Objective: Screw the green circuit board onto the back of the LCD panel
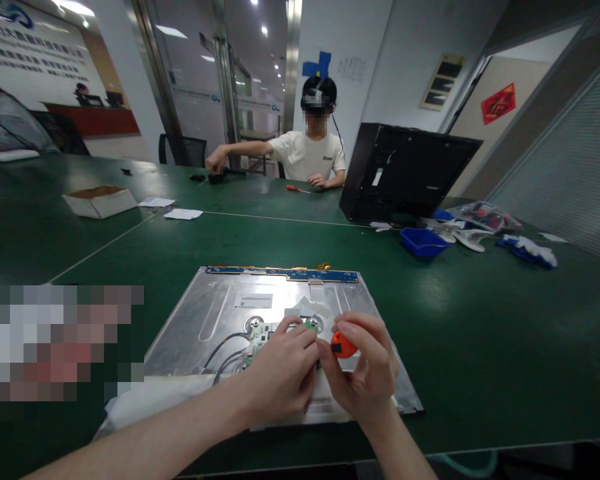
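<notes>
A silver metal display panel (220,313) lies flat in front of me, with a blue circuit strip (290,274) along its far edge. On its middle sits a small green circuit board (260,337), with dark cables (225,340) running off to the left. My left hand (287,363) rests over the board's right part with curled fingers; whatever its fingertips grip is hidden. My right hand (373,360) pinches the orange handle of a screwdriver (345,345). The screwdriver's shaft is hidden behind my hands. Clear film (305,308) lies just beyond my fingers.
Across the green table (480,333) sits a person (307,153), reaching to dark parts, with another screwdriver (297,189) nearby. A black monitor (405,170), blue tray (424,241) and gloves (527,250) are at right. An open box (100,202) and papers (183,214) lie left.
</notes>
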{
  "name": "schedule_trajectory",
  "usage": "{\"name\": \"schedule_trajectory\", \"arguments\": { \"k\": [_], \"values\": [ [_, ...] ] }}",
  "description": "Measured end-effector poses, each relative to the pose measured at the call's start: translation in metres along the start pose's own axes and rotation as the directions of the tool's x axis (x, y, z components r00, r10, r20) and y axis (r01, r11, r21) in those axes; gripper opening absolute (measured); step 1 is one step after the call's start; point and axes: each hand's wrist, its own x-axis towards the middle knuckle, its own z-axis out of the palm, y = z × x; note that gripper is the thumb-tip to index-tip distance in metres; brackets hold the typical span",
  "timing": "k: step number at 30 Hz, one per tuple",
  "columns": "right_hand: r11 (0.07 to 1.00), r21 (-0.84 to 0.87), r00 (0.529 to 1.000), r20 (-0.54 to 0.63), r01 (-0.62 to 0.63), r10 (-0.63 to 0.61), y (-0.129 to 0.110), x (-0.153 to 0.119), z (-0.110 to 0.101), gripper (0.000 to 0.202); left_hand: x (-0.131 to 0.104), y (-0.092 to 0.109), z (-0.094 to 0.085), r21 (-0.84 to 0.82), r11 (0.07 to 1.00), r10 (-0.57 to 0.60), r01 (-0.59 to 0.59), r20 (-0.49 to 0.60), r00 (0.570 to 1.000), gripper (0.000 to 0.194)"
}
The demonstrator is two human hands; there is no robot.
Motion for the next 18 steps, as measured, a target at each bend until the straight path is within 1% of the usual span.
{"name": "schedule_trajectory", "arguments": {
  "k": [3,6,9,11,15,18],
  "values": [
    [0.999,-0.049,1.0,-0.016,0.004,-0.004,-0.0016,0.001,0.0003,0.049,0.0001,0.0005,-0.0011,0.004,1.0,0.001,-0.001,0.005,1.0,0.019],
    [0.998,-0.059,1.0,0.01,-0.014,0.015,-0.0014,-0.0001,0.0016,0.051,0.0001,0.0001,-0.0013,-0.005,1.0,0.003,-0.003,0.008,1.0,0.019],
    [0.999,-0.026,0.999,0.034,-0.026,0.027,0.0005,-0.0026,0.0028,0.058,0.0001,-0.0005,-0.0005,-0.018,1.0,0.002,-0.002,0.006,1.0,0.019],
    [0.999,0.019,0.998,0.046,-0.036,0.035,0.0017,-0.0043,0.0028,0.059,0.0,-0.0009,0.0003,-0.027,1.0,0.001,-0.001,-0.001,1.0,0.021],
    [0.994,0.099,0.998,0.05,-0.043,0.038,0.0026,-0.0051,0.0013,0.051,-0.0004,-0.0016,0.0015,-0.027,1.0,0.001,-0.001,-0.008,1.0,0.021],
    [0.998,0.06,1.0,0.006,-0.017,0.016,0.0024,-0.0031,0.0003,0.049,-0.0008,-0.0023,0.0023,-0.012,1.0,0.005,-0.005,-0.003,1.0,0.018]
  ]
}}
